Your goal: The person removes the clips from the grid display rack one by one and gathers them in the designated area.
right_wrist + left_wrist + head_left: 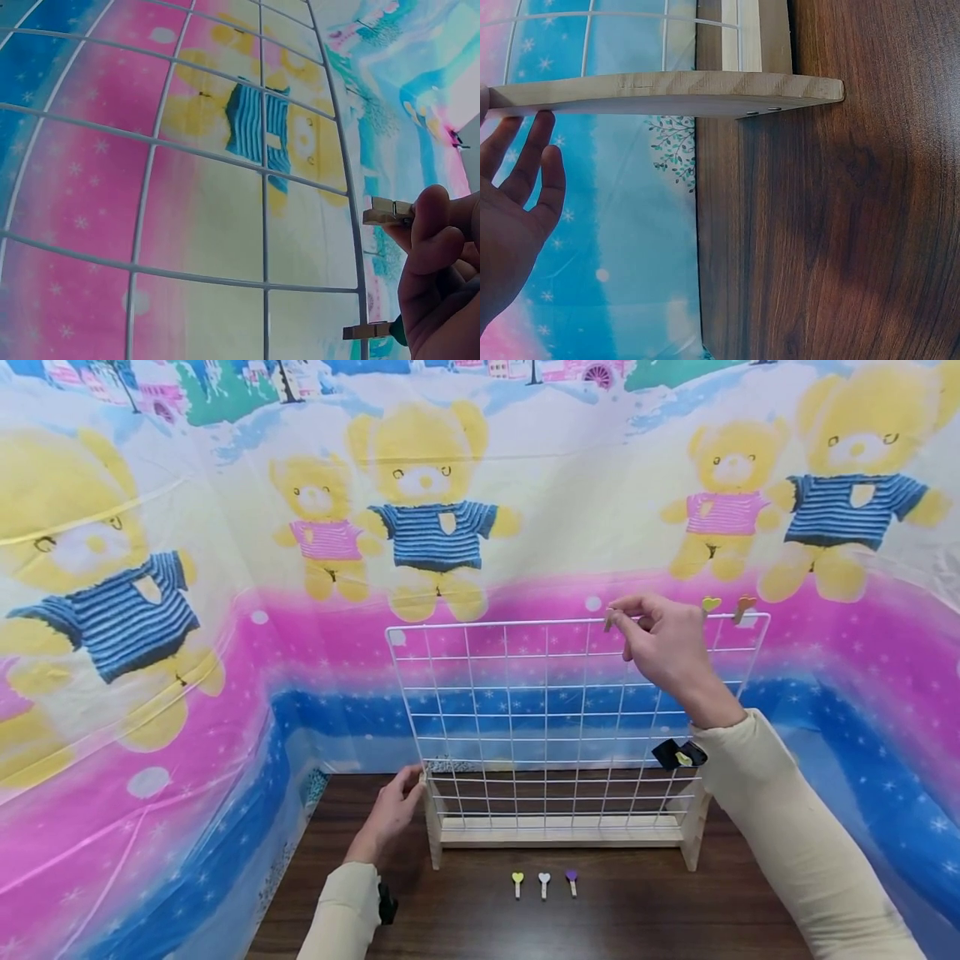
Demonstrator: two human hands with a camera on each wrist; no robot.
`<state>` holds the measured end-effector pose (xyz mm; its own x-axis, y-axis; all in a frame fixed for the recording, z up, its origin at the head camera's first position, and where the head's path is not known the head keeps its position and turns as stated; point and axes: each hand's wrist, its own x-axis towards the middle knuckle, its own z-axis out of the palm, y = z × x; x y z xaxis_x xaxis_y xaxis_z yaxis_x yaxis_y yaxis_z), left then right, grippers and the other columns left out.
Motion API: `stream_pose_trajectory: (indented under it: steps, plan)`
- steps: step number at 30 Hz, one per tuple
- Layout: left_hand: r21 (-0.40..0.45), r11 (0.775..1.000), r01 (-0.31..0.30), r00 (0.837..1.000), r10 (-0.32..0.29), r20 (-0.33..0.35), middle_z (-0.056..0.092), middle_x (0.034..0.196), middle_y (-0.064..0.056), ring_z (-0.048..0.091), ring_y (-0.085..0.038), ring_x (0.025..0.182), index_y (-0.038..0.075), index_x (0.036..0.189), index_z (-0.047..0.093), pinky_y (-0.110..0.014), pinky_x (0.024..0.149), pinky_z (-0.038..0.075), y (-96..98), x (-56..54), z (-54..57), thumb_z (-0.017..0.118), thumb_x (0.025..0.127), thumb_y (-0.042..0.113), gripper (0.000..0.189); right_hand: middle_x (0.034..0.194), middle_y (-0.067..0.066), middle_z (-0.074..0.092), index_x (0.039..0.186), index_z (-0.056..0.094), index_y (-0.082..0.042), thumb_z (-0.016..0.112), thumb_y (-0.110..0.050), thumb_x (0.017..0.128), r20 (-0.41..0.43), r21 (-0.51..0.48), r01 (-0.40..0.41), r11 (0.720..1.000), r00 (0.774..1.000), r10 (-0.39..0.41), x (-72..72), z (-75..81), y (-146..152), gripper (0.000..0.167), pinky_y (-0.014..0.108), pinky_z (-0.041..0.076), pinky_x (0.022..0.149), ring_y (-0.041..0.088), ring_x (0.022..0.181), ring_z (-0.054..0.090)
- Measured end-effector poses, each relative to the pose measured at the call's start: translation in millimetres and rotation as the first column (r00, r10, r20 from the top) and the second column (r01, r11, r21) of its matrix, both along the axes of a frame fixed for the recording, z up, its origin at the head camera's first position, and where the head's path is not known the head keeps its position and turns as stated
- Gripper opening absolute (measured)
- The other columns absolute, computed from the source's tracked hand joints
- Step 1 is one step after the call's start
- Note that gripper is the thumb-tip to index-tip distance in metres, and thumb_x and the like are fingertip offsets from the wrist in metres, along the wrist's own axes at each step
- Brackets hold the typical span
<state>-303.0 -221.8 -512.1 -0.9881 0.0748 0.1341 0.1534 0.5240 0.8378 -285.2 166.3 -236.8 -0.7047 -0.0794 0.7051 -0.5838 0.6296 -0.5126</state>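
Note:
My right hand (663, 639) pinches a small wooden clothespin (386, 211) between thumb and fingers, right at the top wire of the white wire grid (546, 714). Its jaws point toward the wire in the right wrist view, and the fingers cover its other end. To the right on that wire sit a clothespin with a yellow-green heart (712, 603) and one with an orange heart (744, 606). My left hand (390, 806) holds the upper part of the stand's left wooden side piece (667, 84), with fingers against its outer face in the left wrist view.
In front of the stand, a yellow-green heart clothespin (517, 883), a white one (543, 885) and a purple one (572, 882) lie in a row on the dark wooden table (600, 927). A bear-printed cloth (570, 527) hangs behind and along both sides.

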Motion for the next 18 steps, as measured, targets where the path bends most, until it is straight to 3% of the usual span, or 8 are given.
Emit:
stream_pose_trajectory:
  steps: [7, 18]
  plan:
    - [0.0, 1.0, 0.001, 1.0, -0.001, -0.009, 0.059, 0.119, -0.01, 0.054, -0.027, 0.111, 0.015, 0.136, 0.048, -0.047, 0.088, 0.046, 0.4, 0.8, 0.4, 0.049, 0.1, 0.021, 0.036, 0.062, 0.003, 0.061, 0.106, 0.07, -0.009, 0.061, -0.026, 0.094, 0.057, 0.059, -0.012, 0.998, 0.998, 0.009, 7.3, -15.2, 7.2, 0.023, 0.026, 0.034, 0.035, 0.012, 0.048, 0.054]
    - [0.002, 1.0, -0.011, 1.0, 0.011, 0.004, 0.059, 0.12, -0.01, 0.054, -0.027, 0.111, 0.015, 0.135, 0.049, -0.047, 0.088, 0.045, 1.1, 0.3, 1.7, 0.049, 0.1, 0.02, 0.035, 0.056, -0.003, 0.058, 0.107, 0.07, -0.011, 0.062, -0.024, 0.093, 0.059, 0.113, -0.052, 0.992, 0.997, 0.046, 17.3, -44.6, 18.2, 0.021, 0.026, 0.029, 0.033, 0.011, 0.047, 0.053]
